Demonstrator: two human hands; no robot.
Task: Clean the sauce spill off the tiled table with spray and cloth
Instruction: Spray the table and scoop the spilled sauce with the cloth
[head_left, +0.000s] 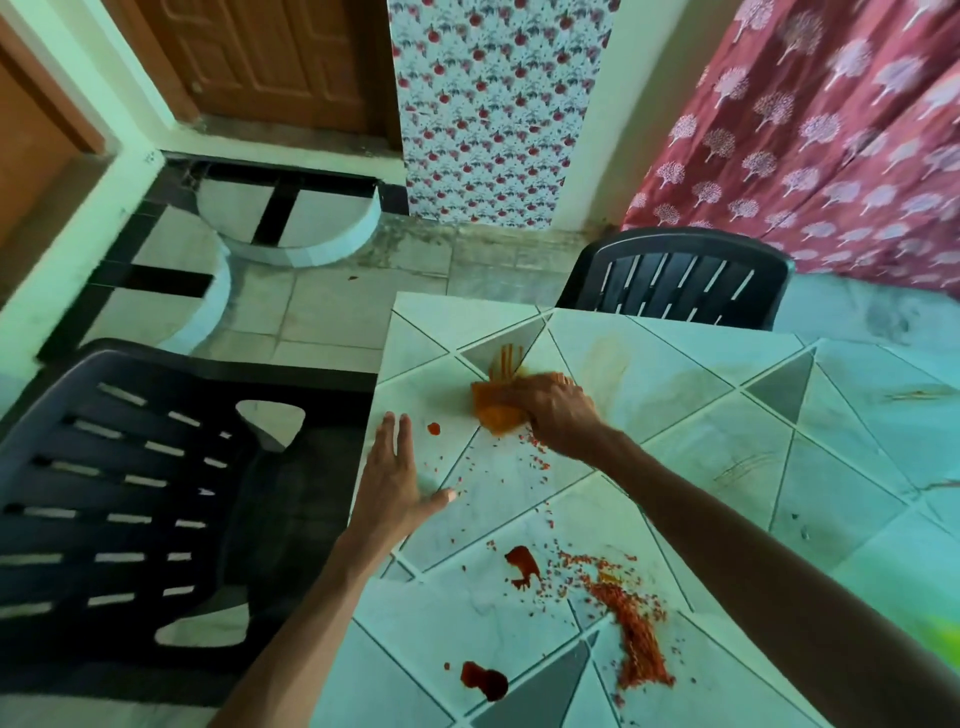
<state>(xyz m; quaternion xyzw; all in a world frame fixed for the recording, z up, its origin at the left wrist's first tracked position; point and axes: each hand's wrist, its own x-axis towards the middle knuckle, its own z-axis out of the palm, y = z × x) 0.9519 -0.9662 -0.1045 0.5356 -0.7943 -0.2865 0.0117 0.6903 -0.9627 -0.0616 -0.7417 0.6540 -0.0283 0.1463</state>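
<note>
The person's right hand (558, 410) curls its fingers round a crumpled orange cloth (496, 413). It presses the cloth onto the pale green tiled worktop (857, 415) near the far left corner, just below a fan of orange smear streaks (506, 361). The left hand (389, 478) lies flat at the worktop's left edge, fingers straight and close together, thumb spread out.

Three dark red sauce blobs show. A small drop (434, 428) lies between the two hands, a larger blob (522, 564) lies nearer the person, and the nearest blob (485, 682) is closest of all. One trail of red-orange flakes (636, 639) runs beside them, with loose specks scattered up to the cloth.

Two dark slatted plastic chairs stand at the worktop: the left chair (130, 493) and the far chair (680, 280). A blurred green shape (946, 639) at the right edge cannot be identified.
</note>
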